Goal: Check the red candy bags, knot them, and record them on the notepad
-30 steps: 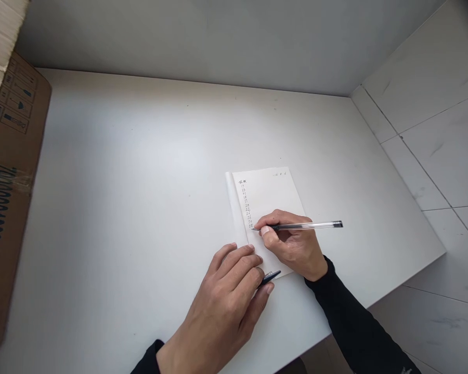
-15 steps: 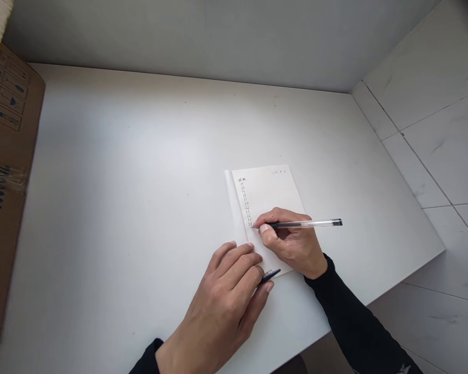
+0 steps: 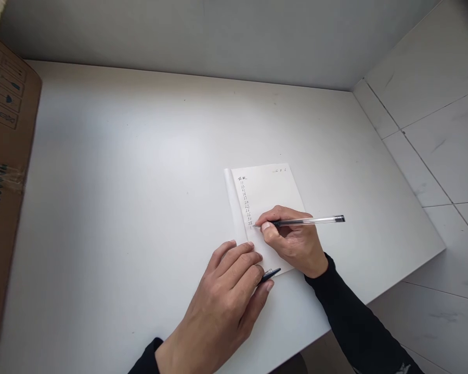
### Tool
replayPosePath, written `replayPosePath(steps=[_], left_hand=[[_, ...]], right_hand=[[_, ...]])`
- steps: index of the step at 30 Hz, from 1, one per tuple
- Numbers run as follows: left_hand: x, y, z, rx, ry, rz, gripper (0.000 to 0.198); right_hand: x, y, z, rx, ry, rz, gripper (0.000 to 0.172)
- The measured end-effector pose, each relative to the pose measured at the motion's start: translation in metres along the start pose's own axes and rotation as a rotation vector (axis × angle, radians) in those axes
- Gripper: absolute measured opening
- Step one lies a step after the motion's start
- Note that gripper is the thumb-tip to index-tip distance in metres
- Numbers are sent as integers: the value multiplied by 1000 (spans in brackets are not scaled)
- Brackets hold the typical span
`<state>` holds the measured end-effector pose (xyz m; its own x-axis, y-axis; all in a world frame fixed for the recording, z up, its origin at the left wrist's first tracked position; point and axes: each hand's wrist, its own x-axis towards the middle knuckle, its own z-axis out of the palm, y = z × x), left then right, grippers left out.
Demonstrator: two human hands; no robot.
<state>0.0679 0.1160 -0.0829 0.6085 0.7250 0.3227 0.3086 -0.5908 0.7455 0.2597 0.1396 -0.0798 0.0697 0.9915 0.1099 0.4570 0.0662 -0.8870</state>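
While clasping a slim, clear-barrelled, black-ended pen (image 3: 316, 221) in the right hand (image 3: 293, 245), setting its tip at the left of a small, white, rectangular paper notebook (image 3: 273, 189), beside the foot of a column of handwritten dark numerals (image 3: 247, 206). Closed snugly round the pen just behind the tip with thumb and fingers, slanting the rear end off to the right. Under 28, a lone short upright stroke (image 3: 250, 227); at the page's upper right corner, a few more small marks (image 3: 281, 170). Beneath the notebook, a smooth white tabletop (image 3: 120, 182), with its front edge close by. Resting palm down with the left hand (image 3: 224, 298), touching the notebook's lower left with fingertips, slightly bent and only a little apart. Between forefinger and thumb, a dark blue, pointed, pen-like object (image 3: 272, 275), jutting over the notebook's lower edge and otherwise hidden; cannot tell whether gripped or merely covered. Wearing black long sleeves (image 3: 354, 317) on both arms. At far left, a brown cardboard box (image 3: 8, 150) printed with dark symbols and figures; behind, a plain grey wall (image 3: 195, 36); at right, grey-veined white tiles (image 3: 429, 124)
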Motion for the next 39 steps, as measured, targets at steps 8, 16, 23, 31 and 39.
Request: replayPosePath(steps=[8, 16, 23, 31, 39], left_hand=[[1, -1, 2, 1, 2, -1, 15], [1, -1, 3, 2, -4, 3, 16], [-1, -1, -3, -51, 90, 23, 21], [4, -6, -3, -26, 226, -78, 15], [1, -7, -3, -53, 191, -94, 18]], right_hand=[[0, 0, -1, 3, 0, 11, 17], [1, 1, -2, 52, -41, 20, 19], [-5, 3, -6, 309, 67, -42, 22], [-13, 0, -8, 592, -154, 51, 15], [-11, -2, -10, 591, -361, 99, 8]])
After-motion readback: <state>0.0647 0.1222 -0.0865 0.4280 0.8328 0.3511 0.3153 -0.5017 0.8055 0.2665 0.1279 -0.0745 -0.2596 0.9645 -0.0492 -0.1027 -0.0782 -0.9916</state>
